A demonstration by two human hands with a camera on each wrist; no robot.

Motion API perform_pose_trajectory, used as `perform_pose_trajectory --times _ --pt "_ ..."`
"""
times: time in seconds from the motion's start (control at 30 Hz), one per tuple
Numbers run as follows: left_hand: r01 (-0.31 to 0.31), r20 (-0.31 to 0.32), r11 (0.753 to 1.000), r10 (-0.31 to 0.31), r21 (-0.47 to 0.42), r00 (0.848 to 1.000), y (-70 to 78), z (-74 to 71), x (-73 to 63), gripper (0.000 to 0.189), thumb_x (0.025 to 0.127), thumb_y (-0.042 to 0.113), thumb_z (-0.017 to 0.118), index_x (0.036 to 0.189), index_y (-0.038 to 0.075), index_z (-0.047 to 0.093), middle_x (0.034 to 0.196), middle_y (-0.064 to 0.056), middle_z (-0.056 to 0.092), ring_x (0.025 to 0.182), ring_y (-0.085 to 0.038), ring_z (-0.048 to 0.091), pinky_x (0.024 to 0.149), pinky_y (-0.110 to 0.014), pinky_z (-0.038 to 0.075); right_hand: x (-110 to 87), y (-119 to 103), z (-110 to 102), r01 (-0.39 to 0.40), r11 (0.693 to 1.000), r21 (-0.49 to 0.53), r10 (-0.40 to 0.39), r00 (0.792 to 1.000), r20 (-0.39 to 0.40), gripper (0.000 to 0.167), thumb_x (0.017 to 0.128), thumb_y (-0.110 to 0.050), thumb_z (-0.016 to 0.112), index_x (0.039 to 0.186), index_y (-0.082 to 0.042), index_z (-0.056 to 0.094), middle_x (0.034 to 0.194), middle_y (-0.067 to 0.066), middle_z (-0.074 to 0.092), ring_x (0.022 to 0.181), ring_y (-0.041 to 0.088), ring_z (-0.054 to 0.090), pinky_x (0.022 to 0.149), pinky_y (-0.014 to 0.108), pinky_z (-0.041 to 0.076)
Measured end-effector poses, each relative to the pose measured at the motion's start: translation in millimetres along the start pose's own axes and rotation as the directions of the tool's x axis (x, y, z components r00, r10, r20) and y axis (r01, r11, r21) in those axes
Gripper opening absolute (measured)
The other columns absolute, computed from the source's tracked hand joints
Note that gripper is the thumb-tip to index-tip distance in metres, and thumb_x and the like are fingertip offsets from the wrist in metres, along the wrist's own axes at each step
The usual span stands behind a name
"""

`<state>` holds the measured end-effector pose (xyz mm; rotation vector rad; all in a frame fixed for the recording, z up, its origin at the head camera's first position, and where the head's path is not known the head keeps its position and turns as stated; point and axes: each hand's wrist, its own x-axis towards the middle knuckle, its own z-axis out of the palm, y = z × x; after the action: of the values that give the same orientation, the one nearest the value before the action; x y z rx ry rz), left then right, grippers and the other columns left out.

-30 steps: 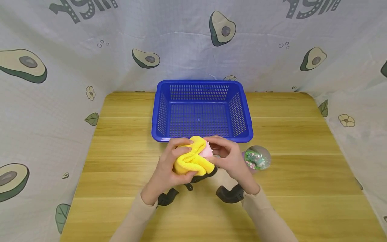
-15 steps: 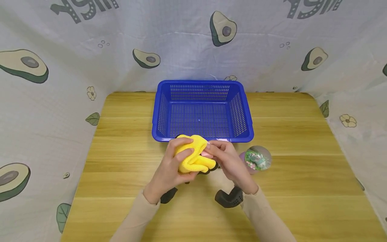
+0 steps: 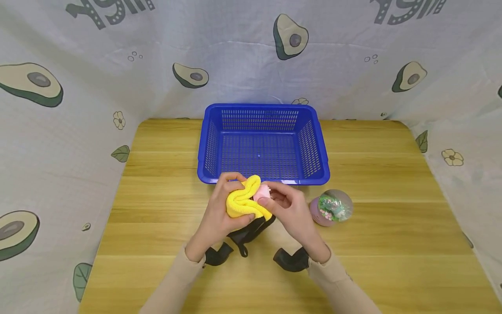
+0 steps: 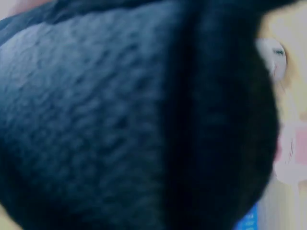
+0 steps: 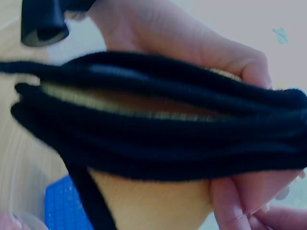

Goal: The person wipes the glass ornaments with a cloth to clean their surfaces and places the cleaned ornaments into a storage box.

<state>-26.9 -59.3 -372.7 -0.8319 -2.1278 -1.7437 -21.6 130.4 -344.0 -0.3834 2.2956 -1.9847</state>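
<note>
left fingers (image 3: 233, 186) grip yellow cloth (image 3: 240, 206); right fingers (image 3: 280, 188) pinch pink object (image 3: 261, 193); blue basket (image 3: 259, 150) beyond

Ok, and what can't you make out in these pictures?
Full shape of the pink item, head view: hidden by the yellow cloth and right hand.
Left hand, left wrist view: mostly hidden by blurred black fabric.
Pinkish thing, left wrist view: cut off by right edge.
Details inside the globe, head view: too small.

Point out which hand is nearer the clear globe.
The right hand, its thumb on the pink item, is nearer the clear globe; the left hand, farther off, grips the yellow cloth.
</note>
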Motion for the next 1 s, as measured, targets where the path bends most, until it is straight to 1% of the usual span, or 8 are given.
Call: perform_pose_trajectory --times 0.1,0.23,0.33,0.43,0.57,0.77,0.9,1.0 --pt "0.05 0.028 0.996 -0.048 -0.073 0.998 -0.7 -0.9 0.2 0.049 0.075 0.026 0.074 0.111 0.01 0.044 0.118 -0.015 0.044 0.109 -0.031 0.044 0.089 -0.037 0.044 -0.4 1.6 -0.1 0.115 0.992 -0.054 -0.115 0.993 -0.003 0.038 0.086 -0.012 0.072 0.118 0.007 0.062 0.103 0.014 0.063 0.088 0.017 0.063 0.075 0.027 0.055" --pt "0.095 0.07 0.981 -0.085 -0.168 0.994 -3.4 -2.6 -0.2 0.053 0.074 0.022 0.075 0.111 0.008 0.041 0.119 -0.014 0.042 0.111 -0.03 0.042 0.092 -0.036 0.043 0.1 3.9 -1.0 0.266 0.955 -0.133 -0.265 0.964 0.023 0.041 0.087 -0.022 0.071 0.117 0.006 0.063 0.103 0.012 0.064 0.087 0.017 0.061 0.074 0.026 0.055" --pt "0.101 0.102 0.971 -0.08 -0.217 0.992 -4.1 -4.4 1.0 0.053 0.072 0.013 0.076 0.111 0.008 0.039 0.119 -0.013 0.04 0.111 -0.03 0.042 0.091 -0.035 0.044 1.7 4.6 -2.9 0.347 0.923 -0.167 -0.342 0.938 0.059 0.047 0.089 -0.031 0.068 0.117 0.007 0.063 0.104 0.012 0.064 0.087 0.017 0.06 0.074 0.026 0.055" --pt "0.081 0.123 0.965 -0.052 -0.25 0.991 -5.1 -6.4 3.5 0.053 0.073 0.014 0.077 0.11 0.006 0.039 0.118 -0.012 0.04 0.111 -0.031 0.041 0.091 -0.034 0.044 4.1 4.2 -5.8 0.411 0.888 -0.205 -0.4 0.912 0.094 0.053 0.089 -0.038 0.065 0.117 0.007 0.062 0.104 0.012 0.064 0.088 0.017 0.06 0.075 0.025 0.055" --pt "0.079 0.158 0.948 -0.032 -0.307 0.987 -7.4 -8.7 6.0 0.053 0.078 0.022 0.076 0.11 0.004 0.038 0.118 -0.012 0.04 0.112 -0.031 0.039 0.093 -0.033 0.042 6.9 2.5 -10.8 0.479 0.84 -0.256 -0.455 0.878 0.151 0.055 0.087 -0.042 0.062 0.117 0.004 0.062 0.104 0.011 0.063 0.087 0.018 0.059 0.075 0.025 0.054" --pt "0.19 0.235 0.89 -0.096 -0.414 0.967 -9.3 -11.8 5.2 0.058 0.079 0.018 0.076 0.112 0.001 0.032 0.126 -0.01 0.038 0.117 -0.029 0.04 0.092 -0.029 0.045 7.6 0.3 -17.4 0.545 0.778 -0.312 -0.492 0.838 0.236 0.057 0.086 -0.046 0.06 0.121 -0.001 0.062 0.108 0.008 0.062 0.093 0.018 0.059 0.081 0.025 0.051" --pt "0.239 0.262 0.861 -0.128 -0.449 0.956 -11.5 -11.7 4.1 0.061 0.079 0.02 0.077 0.112 -0.002 0.031 0.125 -0.01 0.039 0.113 -0.027 0.043 0.088 -0.027 0.047 9.5 -1.1 -20.1 0.593 0.749 -0.295 -0.516 0.802 0.3 0.054 0.088 -0.044 0.059 0.122 -0.002 0.061 0.111 0.01 0.06 0.098 0.022 0.058 0.086 0.024 0.049" --pt "0.254 0.276 0.855 -0.136 -0.453 0.952 -12.5 -11.5 3.2 0.062 0.079 0.023 0.077 0.112 -0.002 0.031 0.124 -0.01 0.039 0.112 -0.026 0.043 0.086 -0.026 0.047 10.8 -2.9 -22.3 0.625 0.735 -0.263 -0.532 0.772 0.348 0.05 0.09 -0.041 0.058 0.121 -0.003 0.061 0.114 0.011 0.058 0.102 0.024 0.057 0.088 0.025 0.048"
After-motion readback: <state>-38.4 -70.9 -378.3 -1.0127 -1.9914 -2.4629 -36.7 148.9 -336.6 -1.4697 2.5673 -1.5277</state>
